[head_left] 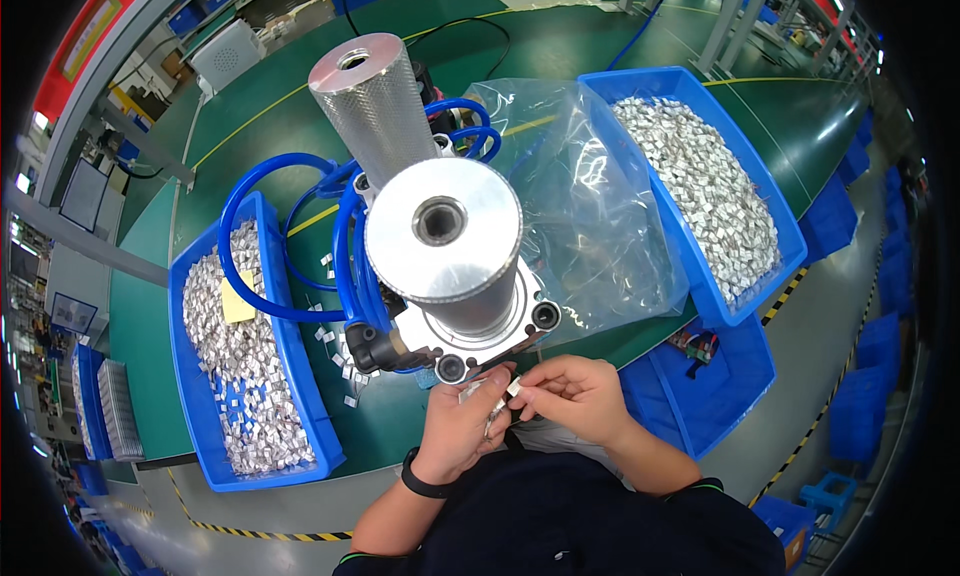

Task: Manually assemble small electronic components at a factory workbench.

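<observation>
My right hand (580, 398) pinches a small white square piece (514, 387) between thumb and fingertips. Beside it, my left hand (455, 428) is curled closed around what look like several of the same small pieces, mostly hidden by the fingers. Both hands meet close to the front edge of a silver pneumatic press (442, 246), whose round metal cylinder stands upright on a bolted base. A second, knurled cylinder (372, 116) rises behind it. Small white pieces (350, 373) lie scattered on the green table to the press's left.
At left, a blue bin (318, 431) holds many small pieces and a yellow paper note (238, 299). Another full blue bin (790, 238) sits at right, against a clear plastic bag (600, 216). Blue air hoses (232, 266) loop around the press. Below right stands a blue tub (735, 391).
</observation>
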The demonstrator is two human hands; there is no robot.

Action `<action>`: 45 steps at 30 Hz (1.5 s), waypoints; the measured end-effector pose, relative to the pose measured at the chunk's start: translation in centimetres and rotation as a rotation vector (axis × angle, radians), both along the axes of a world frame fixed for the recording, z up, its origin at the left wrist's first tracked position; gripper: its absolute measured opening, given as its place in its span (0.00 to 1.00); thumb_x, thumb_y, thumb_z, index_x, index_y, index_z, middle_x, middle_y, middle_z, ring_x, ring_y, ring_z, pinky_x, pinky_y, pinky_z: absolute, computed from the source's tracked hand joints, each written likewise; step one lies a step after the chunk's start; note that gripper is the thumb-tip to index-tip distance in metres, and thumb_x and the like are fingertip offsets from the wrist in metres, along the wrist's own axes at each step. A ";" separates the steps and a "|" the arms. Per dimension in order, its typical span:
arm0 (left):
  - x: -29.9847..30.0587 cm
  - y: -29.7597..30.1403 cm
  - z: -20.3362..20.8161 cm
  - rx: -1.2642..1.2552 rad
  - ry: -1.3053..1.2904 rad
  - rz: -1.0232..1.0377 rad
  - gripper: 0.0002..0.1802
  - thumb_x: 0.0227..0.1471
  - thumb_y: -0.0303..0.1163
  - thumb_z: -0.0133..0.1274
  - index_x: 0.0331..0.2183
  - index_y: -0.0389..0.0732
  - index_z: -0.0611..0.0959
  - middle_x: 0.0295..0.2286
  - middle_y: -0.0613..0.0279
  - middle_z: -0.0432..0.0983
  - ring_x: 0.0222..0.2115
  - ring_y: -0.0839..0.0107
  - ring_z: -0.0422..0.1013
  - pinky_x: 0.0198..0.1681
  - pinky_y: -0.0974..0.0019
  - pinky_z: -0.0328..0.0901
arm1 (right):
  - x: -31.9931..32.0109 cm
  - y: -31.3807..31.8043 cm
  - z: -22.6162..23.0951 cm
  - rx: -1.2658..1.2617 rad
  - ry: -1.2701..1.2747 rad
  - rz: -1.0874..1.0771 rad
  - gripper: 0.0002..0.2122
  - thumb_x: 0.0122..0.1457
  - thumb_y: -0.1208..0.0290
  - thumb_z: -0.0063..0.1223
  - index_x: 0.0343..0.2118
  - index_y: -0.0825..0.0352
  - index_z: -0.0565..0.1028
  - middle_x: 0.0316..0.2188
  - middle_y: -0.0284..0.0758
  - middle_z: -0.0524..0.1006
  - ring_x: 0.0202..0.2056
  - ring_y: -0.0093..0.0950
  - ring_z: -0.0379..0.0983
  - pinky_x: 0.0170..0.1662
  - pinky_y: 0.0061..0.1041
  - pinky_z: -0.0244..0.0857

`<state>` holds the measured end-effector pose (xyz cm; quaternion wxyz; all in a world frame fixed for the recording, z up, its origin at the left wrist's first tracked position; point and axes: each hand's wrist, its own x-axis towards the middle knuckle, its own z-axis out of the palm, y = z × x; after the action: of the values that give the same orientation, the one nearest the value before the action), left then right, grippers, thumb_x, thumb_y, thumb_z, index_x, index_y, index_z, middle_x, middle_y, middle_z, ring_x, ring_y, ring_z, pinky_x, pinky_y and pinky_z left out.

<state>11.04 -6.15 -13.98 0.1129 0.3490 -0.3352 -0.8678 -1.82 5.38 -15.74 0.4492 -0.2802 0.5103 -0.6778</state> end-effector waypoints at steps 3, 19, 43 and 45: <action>0.2 0.0 0.3 0.013 -0.017 0.028 0.11 0.60 0.33 0.51 0.40 0.36 0.77 0.21 0.64 0.68 0.12 0.81 0.59 0.09 0.78 0.49 | -0.1 -0.2 -0.3 -0.001 0.134 -0.022 0.06 0.56 0.82 0.57 0.37 0.77 0.76 0.31 0.41 0.80 0.31 0.24 0.79 0.32 0.18 0.73; 1.4 -0.1 -0.9 0.021 -0.047 0.100 0.12 0.59 0.34 0.52 0.40 0.35 0.78 0.22 0.64 0.68 0.11 0.80 0.58 0.08 0.77 0.48 | 0.5 -2.3 -0.9 0.054 0.422 -0.164 0.07 0.53 0.80 0.59 0.35 0.75 0.79 0.31 0.41 0.81 0.30 0.26 0.81 0.30 0.19 0.73; 1.9 0.3 0.1 0.008 -0.053 0.105 0.13 0.58 0.32 0.54 0.42 0.35 0.77 0.22 0.66 0.67 0.12 0.81 0.60 0.10 0.77 0.50 | 0.6 -0.1 -0.7 -0.066 0.260 -0.119 0.05 0.53 0.84 0.58 0.33 0.75 0.78 0.29 0.39 0.81 0.31 0.22 0.80 0.32 0.17 0.73; 1.7 0.6 0.2 0.001 -0.038 0.084 0.13 0.58 0.32 0.54 0.43 0.34 0.77 0.22 0.66 0.67 0.12 0.81 0.60 0.10 0.77 0.50 | 0.5 0.7 0.0 -0.070 0.270 -0.131 0.05 0.52 0.83 0.59 0.33 0.74 0.79 0.29 0.38 0.81 0.31 0.21 0.80 0.32 0.17 0.73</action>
<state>12.72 -5.56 -13.82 0.1427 0.3794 -0.3220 -0.8556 -1.36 6.11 -15.71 0.3213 -0.3504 0.5592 -0.6792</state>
